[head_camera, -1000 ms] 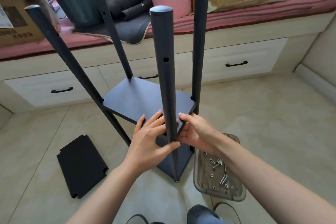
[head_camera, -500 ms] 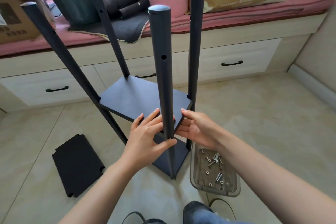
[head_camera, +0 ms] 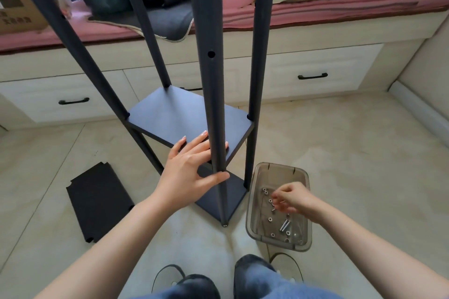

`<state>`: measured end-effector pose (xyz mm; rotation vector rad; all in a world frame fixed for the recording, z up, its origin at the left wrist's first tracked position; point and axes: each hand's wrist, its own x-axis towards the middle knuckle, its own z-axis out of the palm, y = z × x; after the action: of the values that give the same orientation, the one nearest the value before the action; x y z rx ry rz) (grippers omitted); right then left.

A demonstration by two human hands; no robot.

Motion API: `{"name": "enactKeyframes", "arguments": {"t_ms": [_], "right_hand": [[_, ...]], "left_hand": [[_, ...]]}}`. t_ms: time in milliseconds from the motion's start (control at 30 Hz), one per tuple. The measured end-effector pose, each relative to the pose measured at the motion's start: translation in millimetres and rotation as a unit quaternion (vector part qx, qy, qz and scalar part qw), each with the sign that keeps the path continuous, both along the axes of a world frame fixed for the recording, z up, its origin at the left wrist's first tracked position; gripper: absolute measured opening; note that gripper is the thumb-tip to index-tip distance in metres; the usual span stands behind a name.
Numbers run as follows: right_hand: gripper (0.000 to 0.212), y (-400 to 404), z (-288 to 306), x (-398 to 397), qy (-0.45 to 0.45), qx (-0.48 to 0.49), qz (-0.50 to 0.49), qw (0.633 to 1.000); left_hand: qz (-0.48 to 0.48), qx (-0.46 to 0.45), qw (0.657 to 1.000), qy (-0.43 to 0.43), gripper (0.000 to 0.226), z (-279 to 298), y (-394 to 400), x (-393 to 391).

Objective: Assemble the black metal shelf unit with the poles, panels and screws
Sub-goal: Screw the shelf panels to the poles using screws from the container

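Note:
The black shelf unit stands on the floor with four poles and two panels fitted. My left hand (head_camera: 187,172) holds the near pole (head_camera: 210,68), thumb across its front and fingers reaching behind it over the middle panel (head_camera: 175,114). The bottom panel (head_camera: 233,192) lies just below. My right hand (head_camera: 294,199) is down in the clear plastic tray (head_camera: 252,213) to the right of the unit, its fingertips pinching a small screw. Loose screws and nuts (head_camera: 284,224) lie in the tray. A spare black panel (head_camera: 97,201) lies flat on the floor at the left.
A window bench with white drawers (head_camera: 313,77) and a pink cushion (head_camera: 340,7) runs behind the unit. A cardboard box (head_camera: 14,7) sits on it at the left. My shoes (head_camera: 252,267) are at the bottom edge. A wall skirting (head_camera: 418,109) runs along the right.
My right hand has left the near pole and dropped into the screw tray. My left hand stays on the pole. The view has tilted down.

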<state>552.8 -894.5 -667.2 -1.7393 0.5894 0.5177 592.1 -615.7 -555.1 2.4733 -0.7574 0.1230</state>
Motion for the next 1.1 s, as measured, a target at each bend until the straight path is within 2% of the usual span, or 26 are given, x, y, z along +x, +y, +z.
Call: {"name": "enactKeyframes", "arguments": {"t_ms": [100,200,267,433,667,800,900,1000,1100], "right_hand": [[0.021,3.6,-40.3,0.3,0.003,-0.128,0.111,0.986],[0.017,11.2,-76.8,7.3,0.011,-0.239,0.222,0.945],[0.014,13.0,-100.0,8.9,0.012,-0.29,0.253,0.923],[0.02,12.9,-129.7,12.1,0.01,-0.353,0.288,0.89],[0.027,7.3,-129.7,19.6,-0.029,-0.427,0.39,0.815],[0.023,1.5,-117.6,23.0,-0.051,-0.391,0.393,0.83],[0.004,-0.4,-93.6,21.7,-0.107,-0.351,0.368,0.854],[0.019,-1.1,-65.4,19.1,-0.146,-0.29,0.277,0.904],[0.014,1.3,-27.3,18.6,-0.194,-0.23,0.15,0.942]], "left_hand": [[0.001,-0.009,1.0,-0.001,0.06,-0.3,0.0,-1.4],[0.0,-0.014,1.0,-0.001,0.059,1.3,-1.0,-2.4],[0.0,-0.011,1.0,-0.001,0.058,2.2,-1.3,-3.1],[-0.002,-0.008,1.0,-0.011,0.058,1.7,0.0,-2.9],[0.001,-0.012,1.0,-0.009,0.058,-0.2,-0.2,-2.9],[0.003,-0.013,1.0,-0.013,0.058,-0.8,-0.1,-3.4],[0.001,-0.009,1.0,-0.01,0.059,-0.9,-0.1,-3.2],[0.002,-0.01,1.0,-0.008,0.059,0.0,-0.6,-4.0],[0.004,-0.009,1.0,-0.001,0.06,1.3,-1.4,-5.4]]}}
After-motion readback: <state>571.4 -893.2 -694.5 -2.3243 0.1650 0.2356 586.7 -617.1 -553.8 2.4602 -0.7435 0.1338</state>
